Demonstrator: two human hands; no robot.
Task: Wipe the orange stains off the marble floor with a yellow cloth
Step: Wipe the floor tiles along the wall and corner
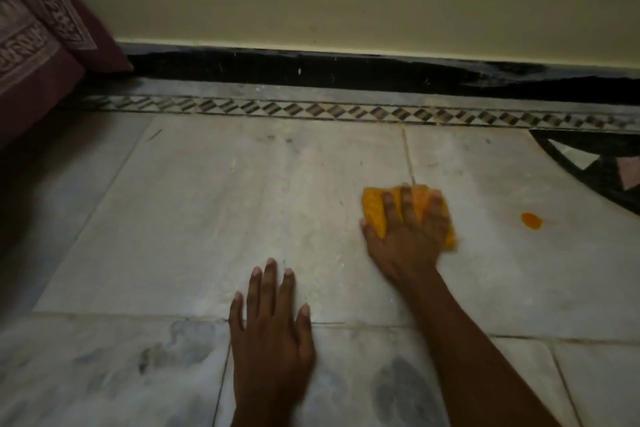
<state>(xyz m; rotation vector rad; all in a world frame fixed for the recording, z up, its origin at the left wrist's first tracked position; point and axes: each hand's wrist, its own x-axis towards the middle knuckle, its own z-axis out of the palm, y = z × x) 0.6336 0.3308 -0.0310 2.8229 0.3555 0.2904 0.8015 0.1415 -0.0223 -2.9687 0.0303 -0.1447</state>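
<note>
Marble floor (207,211): right hand (408,236) flat atop yellow cloth (374,208).

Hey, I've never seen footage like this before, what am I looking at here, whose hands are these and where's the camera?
There is no machine here. This one picture comes from a wide-angle camera worn on a person's head, looking forward and down, so the two bare hands you see are that person's own.

The surface is a pale marble floor with a patterned inlay strip running along a dark skirting and a cream wall. Some dark red patterned fabric sits at the far left.

The right hand presses flat on a yellow cloth against the floor, fingers spread over it. The left hand lies flat on the floor with nothing in it, apparently for support.

To the right of the cloth, apart from it, one small orange stain remains on the marble.
</note>
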